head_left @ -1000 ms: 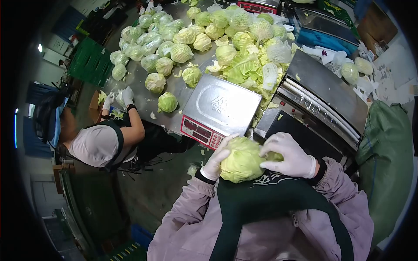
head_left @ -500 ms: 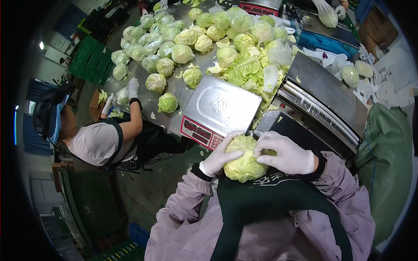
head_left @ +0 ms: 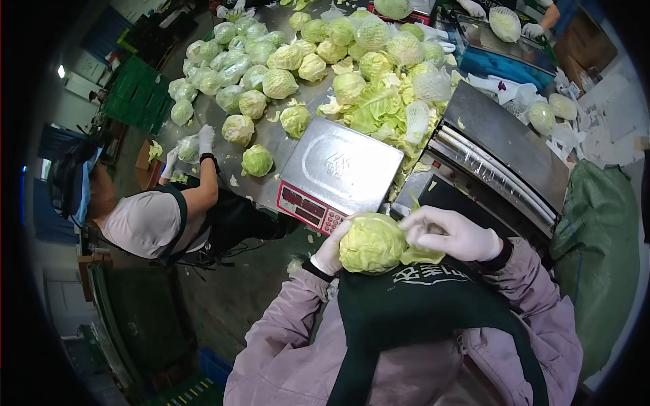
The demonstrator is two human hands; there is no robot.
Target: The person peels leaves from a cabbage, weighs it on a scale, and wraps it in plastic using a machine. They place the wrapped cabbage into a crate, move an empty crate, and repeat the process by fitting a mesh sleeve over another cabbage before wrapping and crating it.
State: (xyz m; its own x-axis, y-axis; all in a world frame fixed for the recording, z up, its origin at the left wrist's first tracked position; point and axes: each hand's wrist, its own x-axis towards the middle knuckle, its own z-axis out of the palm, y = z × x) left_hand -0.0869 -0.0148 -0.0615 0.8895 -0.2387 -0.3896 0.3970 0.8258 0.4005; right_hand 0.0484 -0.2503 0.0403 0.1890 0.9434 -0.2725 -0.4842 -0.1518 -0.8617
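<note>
My left hand (head_left: 329, 253), in a white glove, cups the left side of a pale green cabbage (head_left: 371, 245) in front of my dark apron. Pinched in my gloved right hand (head_left: 458, 234) is a loose outer cabbage leaf (head_left: 421, 256), at the right side of the head. Part of that leaf pokes up above my fingers and the rest hangs below them. Just beyond the cabbage stands a scale (head_left: 344, 162) with a red front panel and a bare steel plate.
Cabbages, many in net or film, cover the table (head_left: 223, 154) around a heap of loose leaves (head_left: 379, 108). A wrapping machine (head_left: 501, 142) stands to the right, beside a green sack (head_left: 596, 264). At left a co-worker (head_left: 152, 216) handles a wrapped cabbage (head_left: 189, 149); others' hands show at the back.
My right hand has drawn a leaf away from the cabbage towards the right. The head has turned in my left hand and shows a smoother side. At the back right, a co-worker's netted cabbage has shifted.
</note>
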